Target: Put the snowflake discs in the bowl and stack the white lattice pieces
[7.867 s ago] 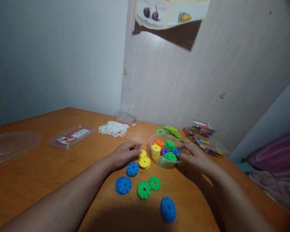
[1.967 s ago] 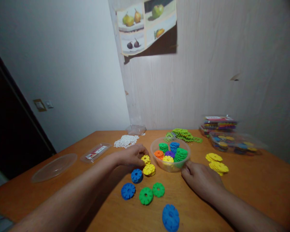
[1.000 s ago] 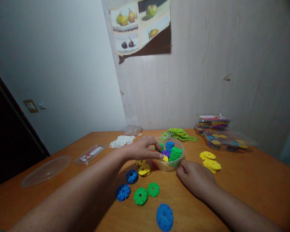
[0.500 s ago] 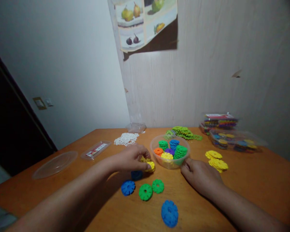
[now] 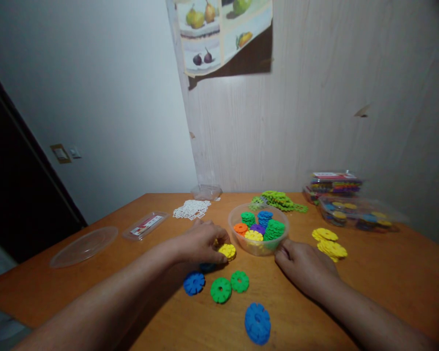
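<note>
- My left hand (image 5: 201,243) is back down from the bowl (image 5: 258,251); fingers are clamped on a yellow disc (image 5: 228,251) lying on the surface (image 5: 369,278) just beside the bowl.
- My right hand (image 5: 303,268) is unchanged, fingers pinching the bowl rim.

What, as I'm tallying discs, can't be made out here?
Head view:
blue disc: mostly covered by the left hand.
yellow discs: count hidden under that hand.
right hand: grip on the bowl unclear, seen from its back.
clear boxes: contents blurred, small.
poster: cut off by the top edge.
</note>
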Tool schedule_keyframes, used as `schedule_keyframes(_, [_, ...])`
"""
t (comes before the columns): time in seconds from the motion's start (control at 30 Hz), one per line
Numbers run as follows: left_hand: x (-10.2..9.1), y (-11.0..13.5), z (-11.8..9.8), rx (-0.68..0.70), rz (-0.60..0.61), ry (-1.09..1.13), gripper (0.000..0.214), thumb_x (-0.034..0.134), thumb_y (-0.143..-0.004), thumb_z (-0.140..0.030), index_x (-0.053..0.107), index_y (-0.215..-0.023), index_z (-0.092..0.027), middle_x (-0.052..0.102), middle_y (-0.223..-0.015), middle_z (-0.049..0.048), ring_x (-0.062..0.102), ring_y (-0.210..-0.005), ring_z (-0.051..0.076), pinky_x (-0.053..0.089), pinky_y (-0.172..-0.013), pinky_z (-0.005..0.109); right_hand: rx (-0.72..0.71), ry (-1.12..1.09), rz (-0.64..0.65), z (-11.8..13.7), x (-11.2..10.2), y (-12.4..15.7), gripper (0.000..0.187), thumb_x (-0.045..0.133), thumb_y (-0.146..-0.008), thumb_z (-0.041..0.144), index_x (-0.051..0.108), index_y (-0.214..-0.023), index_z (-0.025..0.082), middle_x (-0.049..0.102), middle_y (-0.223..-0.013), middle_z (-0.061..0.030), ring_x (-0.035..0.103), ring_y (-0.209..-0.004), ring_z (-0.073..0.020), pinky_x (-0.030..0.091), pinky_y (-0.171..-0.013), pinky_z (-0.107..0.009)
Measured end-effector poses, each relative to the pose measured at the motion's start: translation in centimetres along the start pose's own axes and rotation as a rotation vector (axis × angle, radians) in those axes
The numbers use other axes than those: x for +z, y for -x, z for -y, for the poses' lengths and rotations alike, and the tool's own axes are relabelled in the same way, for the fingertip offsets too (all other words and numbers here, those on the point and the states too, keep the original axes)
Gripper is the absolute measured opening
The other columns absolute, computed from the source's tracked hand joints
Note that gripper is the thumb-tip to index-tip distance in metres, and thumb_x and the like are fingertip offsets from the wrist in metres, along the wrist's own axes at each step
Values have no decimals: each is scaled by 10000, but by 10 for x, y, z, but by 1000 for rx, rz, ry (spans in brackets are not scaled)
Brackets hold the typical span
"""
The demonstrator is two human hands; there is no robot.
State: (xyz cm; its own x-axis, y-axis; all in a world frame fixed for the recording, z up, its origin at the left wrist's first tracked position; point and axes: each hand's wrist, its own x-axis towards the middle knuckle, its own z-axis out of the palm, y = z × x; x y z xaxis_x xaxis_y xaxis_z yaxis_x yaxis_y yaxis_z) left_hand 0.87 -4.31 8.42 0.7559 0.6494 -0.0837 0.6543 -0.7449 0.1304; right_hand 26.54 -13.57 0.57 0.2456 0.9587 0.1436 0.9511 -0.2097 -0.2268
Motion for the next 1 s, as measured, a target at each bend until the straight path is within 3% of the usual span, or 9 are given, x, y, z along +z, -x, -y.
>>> schedule_keyframes(0.27, [-2,3,4,-2,-38,65,377,711,-715,-401,668,-1053,-240,668,-1036,38,557,-982,232,387,-911,372,1,2,6,0,-1,1,372,347,-937,444,614,-781,237,744,-836,-66,683,-766,-239,226,-531,-280])
schedule_keyframes(0.4, [-9,10,9,19,-72,158,374,706,-728,-377,656,-1064,-223,659,-1011,32,568,-916,202,423,-839,332,-7,3,-8,-1,0,0,382,342,-939,449,626,-794,238,746,-855,-70,685,-773,-241,221,-532,-279])
schedule_keyframes(0.6, [-27,16,14,88,-256,272,303,685,-757,-319,635,-1032,-203,629,-1025,33,558,-939,187,451,-845,328,3,7,-5,2,-3,2,370,355,-929,439,627,-780,236,743,-839,-71,687,-779,-251,215,-529,-286])
schedule_keyframes(0.73, [-39,2,0,194,-317,286,302,676,-792,-376,637,-1032,-197,634,-1015,43,563,-938,185,459,-860,339,18,8,12,4,-7,3,372,353,-930,436,636,-793,236,745,-850,-75,685,-774,-247,224,-533,-288])
schedule_keyframes(1.0, [-35,-45,-27,182,-154,149,404,695,-769,-454,660,-1081,-200,672,-1046,53,584,-929,200,442,-827,329,-4,-11,-1,4,-7,3,367,358,-938,425,658,-845,235,748,-871,-77,692,-788,-249,224,-533,-290])
